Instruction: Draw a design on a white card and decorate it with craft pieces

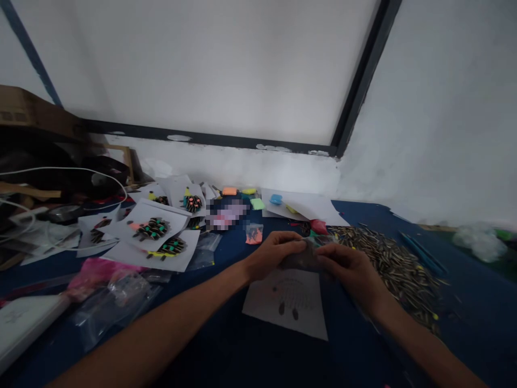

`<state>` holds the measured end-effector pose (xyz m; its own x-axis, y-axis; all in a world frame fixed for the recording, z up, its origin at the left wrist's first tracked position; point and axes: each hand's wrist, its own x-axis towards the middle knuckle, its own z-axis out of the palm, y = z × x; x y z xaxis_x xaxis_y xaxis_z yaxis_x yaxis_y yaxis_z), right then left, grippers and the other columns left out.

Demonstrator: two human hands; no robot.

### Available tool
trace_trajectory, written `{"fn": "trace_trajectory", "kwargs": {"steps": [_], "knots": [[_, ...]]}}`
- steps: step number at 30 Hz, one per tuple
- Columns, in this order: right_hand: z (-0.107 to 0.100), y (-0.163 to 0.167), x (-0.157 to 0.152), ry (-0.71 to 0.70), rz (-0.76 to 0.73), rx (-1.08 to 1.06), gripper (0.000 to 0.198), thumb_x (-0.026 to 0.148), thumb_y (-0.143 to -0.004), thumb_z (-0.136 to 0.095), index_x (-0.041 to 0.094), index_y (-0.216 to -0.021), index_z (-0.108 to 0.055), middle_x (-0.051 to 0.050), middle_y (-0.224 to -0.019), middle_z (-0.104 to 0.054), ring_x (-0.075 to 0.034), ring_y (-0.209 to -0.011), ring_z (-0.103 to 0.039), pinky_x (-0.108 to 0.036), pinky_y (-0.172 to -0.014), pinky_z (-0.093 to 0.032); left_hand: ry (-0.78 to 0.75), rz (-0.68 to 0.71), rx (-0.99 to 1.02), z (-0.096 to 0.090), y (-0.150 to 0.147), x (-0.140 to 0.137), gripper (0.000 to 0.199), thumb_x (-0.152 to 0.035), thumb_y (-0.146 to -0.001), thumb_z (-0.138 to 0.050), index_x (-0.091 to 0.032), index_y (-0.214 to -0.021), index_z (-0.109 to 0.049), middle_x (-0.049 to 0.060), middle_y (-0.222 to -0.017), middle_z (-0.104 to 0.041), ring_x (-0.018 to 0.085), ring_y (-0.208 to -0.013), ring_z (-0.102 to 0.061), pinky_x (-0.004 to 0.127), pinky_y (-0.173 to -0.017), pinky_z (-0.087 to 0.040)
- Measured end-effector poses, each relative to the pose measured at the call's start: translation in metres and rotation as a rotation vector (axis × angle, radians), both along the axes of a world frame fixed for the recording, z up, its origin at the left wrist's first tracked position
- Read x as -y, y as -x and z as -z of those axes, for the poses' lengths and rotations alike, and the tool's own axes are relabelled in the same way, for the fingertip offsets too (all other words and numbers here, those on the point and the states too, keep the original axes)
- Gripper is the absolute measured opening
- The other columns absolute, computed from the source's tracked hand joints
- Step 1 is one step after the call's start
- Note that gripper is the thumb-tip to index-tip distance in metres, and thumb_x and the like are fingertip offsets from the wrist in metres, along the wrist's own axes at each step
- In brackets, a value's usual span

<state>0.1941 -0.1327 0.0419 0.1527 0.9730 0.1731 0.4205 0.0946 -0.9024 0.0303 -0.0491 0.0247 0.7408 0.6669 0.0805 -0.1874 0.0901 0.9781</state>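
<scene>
In front of me, my left hand (pixel 278 250) and my right hand (pixel 350 268) are both closed on a small clear plastic bag (pixel 304 256) with something dark in it. The fingers pinch its two sides, and motion blurs its contents. Below the hands lies a white sheet (pixel 258 304) with a faint printed drawing and two dark oval marks or pieces near its middle. Close to the right hand spreads a heap of slender, dark, striped seed-like pieces (pixel 391 264). A small packet with orange stuff (pixel 254 234) lies beyond my left hand.
Papers with hedgehog-like figures (pixel 155 229) made of dark pieces and coloured clay overlap at the left. Nearer are clear bags (pixel 117 296), a pink bag (pixel 97 275) and a white box (pixel 28 323). Coloured blocks (pixel 257 204) sit by the wall, and blue tweezer-like sticks (pixel 424 253) lie right.
</scene>
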Motion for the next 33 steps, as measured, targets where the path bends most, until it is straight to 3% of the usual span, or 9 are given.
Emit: {"fn": "trace_trajectory", "kwargs": {"steps": [6,12,15,18,25,33], "knots": [[0.006,-0.001,-0.001,-0.061,0.001,0.032,0.022,0.040,-0.067,-0.066,0.018,-0.071,-0.064,0.000,-0.057,-0.059,-0.013,-0.051,-0.054,-0.024,-0.046,-0.043,-0.050,0.015,-0.034,-0.002,0.000,0.004,0.027,-0.039,-0.076,-0.064,-0.012,-0.077,-0.062,-0.003,-0.061,-0.046,0.005,-0.050,-0.037,0.020,-0.045,-0.023],[0.005,0.003,0.002,-0.075,-0.038,0.133,0.028,0.041,-0.078,-0.056,0.019,-0.086,-0.071,-0.003,-0.066,-0.068,-0.016,-0.054,-0.059,-0.026,-0.048,-0.046,-0.035,-0.120,-0.012,-0.002,-0.002,0.000,0.023,-0.035,-0.076,-0.063,-0.011,-0.075,-0.062,-0.001,-0.065,-0.051,0.006,-0.055,-0.043,0.020,-0.050,-0.030],[0.008,0.005,0.002,-0.059,-0.044,0.109,0.029,0.040,-0.074,-0.061,0.020,-0.092,-0.072,-0.003,-0.071,-0.070,-0.018,-0.058,-0.062,-0.028,-0.051,-0.048,-0.046,-0.154,-0.003,-0.003,-0.003,0.001,0.020,-0.031,-0.076,-0.062,-0.011,-0.073,-0.062,-0.001,-0.066,-0.052,0.006,-0.057,-0.044,0.020,-0.052,-0.031],[0.011,0.005,0.000,-0.067,0.007,0.064,0.025,0.040,-0.069,-0.066,0.020,-0.083,-0.072,-0.003,-0.069,-0.070,-0.019,-0.062,-0.063,-0.028,-0.054,-0.049,-0.057,-0.131,-0.033,-0.005,-0.004,0.004,0.020,-0.032,-0.077,-0.061,-0.012,-0.074,-0.062,-0.002,-0.063,-0.049,0.005,-0.052,-0.040,0.020,-0.049,-0.027],[0.009,0.006,0.000,-0.078,0.112,-0.007,0.030,0.048,-0.063,-0.070,0.018,-0.069,-0.068,-0.001,-0.055,-0.060,-0.013,-0.048,-0.051,-0.024,-0.043,-0.039,-0.087,-0.095,-0.066,-0.007,-0.002,0.006,0.029,-0.040,-0.075,-0.065,-0.012,-0.074,-0.062,-0.003,-0.059,-0.046,0.005,-0.050,-0.037,0.021,-0.046,-0.024],[0.004,0.009,0.001,-0.031,0.137,-0.106,0.038,0.049,-0.054,-0.078,0.018,-0.066,-0.060,0.001,-0.057,-0.059,-0.011,-0.048,-0.051,-0.022,-0.043,-0.039,-0.090,-0.101,-0.035,-0.012,0.000,0.007,0.021,-0.031,-0.073,-0.066,-0.011,-0.073,-0.064,-0.002,-0.061,-0.049,0.007,-0.055,-0.040,0.021,-0.050,-0.028]]}}
